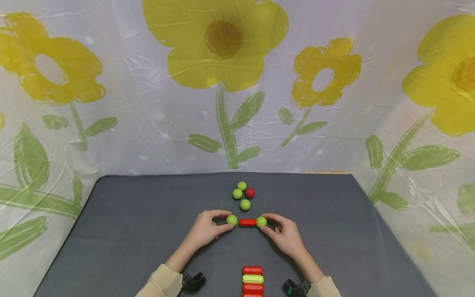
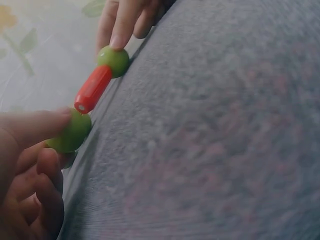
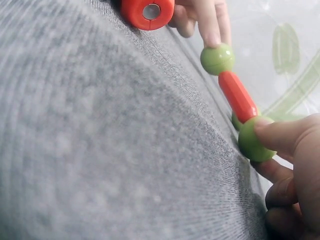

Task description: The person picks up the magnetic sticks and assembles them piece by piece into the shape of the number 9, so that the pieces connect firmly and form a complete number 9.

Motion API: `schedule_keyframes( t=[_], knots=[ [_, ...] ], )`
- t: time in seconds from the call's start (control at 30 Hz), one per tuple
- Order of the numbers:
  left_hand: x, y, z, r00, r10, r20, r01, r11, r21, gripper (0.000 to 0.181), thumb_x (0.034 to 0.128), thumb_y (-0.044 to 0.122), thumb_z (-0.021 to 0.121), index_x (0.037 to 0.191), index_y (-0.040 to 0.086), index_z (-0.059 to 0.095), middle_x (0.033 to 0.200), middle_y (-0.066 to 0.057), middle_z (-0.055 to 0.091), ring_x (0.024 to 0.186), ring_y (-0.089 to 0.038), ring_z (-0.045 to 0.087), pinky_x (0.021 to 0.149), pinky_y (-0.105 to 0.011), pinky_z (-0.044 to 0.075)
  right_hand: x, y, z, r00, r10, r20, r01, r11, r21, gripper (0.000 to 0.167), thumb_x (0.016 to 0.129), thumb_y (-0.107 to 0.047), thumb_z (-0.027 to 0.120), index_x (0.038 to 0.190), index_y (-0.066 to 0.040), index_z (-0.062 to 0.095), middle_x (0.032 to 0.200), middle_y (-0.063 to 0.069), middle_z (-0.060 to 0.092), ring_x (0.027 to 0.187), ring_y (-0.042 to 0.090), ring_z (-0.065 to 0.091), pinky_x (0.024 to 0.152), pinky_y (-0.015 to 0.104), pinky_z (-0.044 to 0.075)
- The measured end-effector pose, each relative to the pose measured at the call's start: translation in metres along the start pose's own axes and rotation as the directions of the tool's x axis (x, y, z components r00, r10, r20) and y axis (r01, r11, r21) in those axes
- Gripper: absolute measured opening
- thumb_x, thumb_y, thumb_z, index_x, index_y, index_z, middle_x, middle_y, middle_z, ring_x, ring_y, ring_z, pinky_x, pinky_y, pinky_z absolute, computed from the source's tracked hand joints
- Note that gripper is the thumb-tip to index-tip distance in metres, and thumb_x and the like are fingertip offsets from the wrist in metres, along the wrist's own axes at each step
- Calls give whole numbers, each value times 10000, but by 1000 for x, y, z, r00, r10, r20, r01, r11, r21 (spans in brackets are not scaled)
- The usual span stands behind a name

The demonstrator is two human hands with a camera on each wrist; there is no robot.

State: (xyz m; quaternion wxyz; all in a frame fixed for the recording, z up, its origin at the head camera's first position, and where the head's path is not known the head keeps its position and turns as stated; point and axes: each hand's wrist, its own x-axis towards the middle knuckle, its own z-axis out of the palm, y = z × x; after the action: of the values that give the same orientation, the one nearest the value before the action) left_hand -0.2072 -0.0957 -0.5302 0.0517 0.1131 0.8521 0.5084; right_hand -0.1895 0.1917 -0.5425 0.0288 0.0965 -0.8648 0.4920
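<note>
Currently, the left hand (image 1: 204, 227) is pinching one green ball (image 1: 231, 220) just beside a red rod (image 1: 247, 222), the right hand (image 1: 290, 238) another green ball (image 1: 261, 222) touching its opposite end; straight alignment is likely helping.

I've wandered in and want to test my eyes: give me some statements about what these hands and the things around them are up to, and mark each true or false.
1. The left hand pinches a green ball. True.
2. The right hand holds a red ball. False: it pinches another green ball.
3. A red rod sits between the two pinched balls. True.
4. All the balls beyond the hands are green. False: three are green, but one is a red ball.
5. Every rod in the stack nearest the person is red. False: one is a yellow-green rod.
6. The backdrop shows yellow flowers. True.
</note>
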Motion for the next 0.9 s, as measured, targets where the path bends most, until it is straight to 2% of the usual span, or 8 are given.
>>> schedule_keyframes(
  t=[0.2,0.43,0.9],
  knots=[
    [-1,2,4,1000,8,25,-9,999,33,362,889,251,886,1227,153,798,1130,-60,777,408,-112,539,408,-276,424,0,1,0,1000,-1,-2,1,1000,-6,358,909,-221,873,1255,-202,785,1078,-22,738,419,11,282,432,192,284],
    [0,1,5,1000,3,23,-4,1000,27,346,886,232,886,1214,162,801,1121,-56,779,401,-104,534,402,-272,416,0,2,0,1000,-27,-3,27,1000,-7,352,915,-226,866,1254,-179,784,1052,-24,746,416,6,276,425,189,282],
    [0,-1,6,999,24,26,-24,1000,18,372,883,232,890,1227,128,795,1120,-67,780,408,-114,536,398,-290,421,0,0,0,1000,5,-8,-5,1000,-18,349,899,-218,882,1236,-218,791,1052,-34,733,422,30,291,428,196,282]
  ],
)
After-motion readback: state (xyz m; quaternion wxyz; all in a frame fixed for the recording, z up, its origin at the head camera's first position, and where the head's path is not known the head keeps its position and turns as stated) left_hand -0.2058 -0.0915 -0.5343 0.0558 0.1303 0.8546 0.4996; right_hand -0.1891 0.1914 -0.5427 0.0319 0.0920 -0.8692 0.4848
